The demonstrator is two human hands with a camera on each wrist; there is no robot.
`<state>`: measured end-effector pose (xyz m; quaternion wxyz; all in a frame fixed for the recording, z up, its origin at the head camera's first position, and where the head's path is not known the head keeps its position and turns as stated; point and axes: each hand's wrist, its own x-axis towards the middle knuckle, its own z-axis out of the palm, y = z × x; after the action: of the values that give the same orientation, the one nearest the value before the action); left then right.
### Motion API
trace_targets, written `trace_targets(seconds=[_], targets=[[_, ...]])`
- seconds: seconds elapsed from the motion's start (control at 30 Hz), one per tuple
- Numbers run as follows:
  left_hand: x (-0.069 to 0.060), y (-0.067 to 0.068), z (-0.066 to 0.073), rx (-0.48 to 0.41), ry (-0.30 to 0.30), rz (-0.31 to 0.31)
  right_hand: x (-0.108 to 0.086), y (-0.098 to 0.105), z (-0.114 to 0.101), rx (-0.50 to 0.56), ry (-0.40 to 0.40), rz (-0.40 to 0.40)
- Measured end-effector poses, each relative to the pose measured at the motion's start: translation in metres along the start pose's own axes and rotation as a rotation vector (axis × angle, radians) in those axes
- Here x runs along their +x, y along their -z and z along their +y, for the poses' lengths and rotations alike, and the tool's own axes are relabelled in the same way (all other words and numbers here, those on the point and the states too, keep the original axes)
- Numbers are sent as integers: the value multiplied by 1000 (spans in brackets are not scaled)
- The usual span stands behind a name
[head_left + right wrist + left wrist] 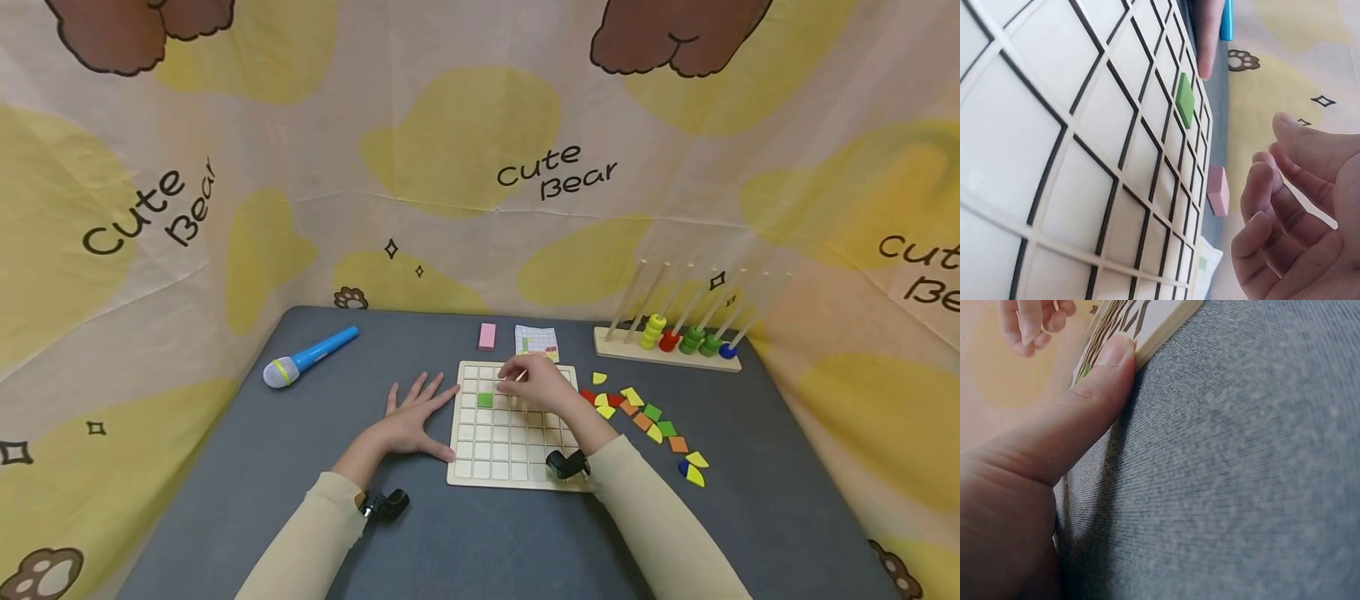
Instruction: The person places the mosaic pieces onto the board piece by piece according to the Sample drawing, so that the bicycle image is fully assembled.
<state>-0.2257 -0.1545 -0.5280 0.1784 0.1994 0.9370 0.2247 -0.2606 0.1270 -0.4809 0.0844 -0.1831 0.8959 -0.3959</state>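
Note:
A wooden grid board [487, 452] with white squares lies on the table, and one green square tile [485, 400] sits in its upper left part. My left hand [408, 423] is spread flat beside the board. Its thumb touches the board's side in the left wrist view, and the index fingertip reaches the left edge higher up. Over the upper part of the board hovers my right hand [542, 385]. Its fingers [1260, 187] are loosely bent, apart from the thumb, and the right wrist view shows nothing between them.
Right of the board lie scattered yellow, red, orange, green and blue pieces [667, 428]. Behind it are a pink block [487, 337] and a printed grid card [534, 340]. A blue toy microphone [322, 350] lies left; a bead rack [637, 348] with upright rods stands back right.

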Motion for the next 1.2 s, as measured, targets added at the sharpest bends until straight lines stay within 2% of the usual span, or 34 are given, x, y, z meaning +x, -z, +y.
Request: trace_targets(seconds=[0.4,1.2], targets=[[-1,1,1,-3,-15,15,-21,27,4,4,-27,53],[-5,1,5,5,-1,8,-54,63,40,2,-145,118]])
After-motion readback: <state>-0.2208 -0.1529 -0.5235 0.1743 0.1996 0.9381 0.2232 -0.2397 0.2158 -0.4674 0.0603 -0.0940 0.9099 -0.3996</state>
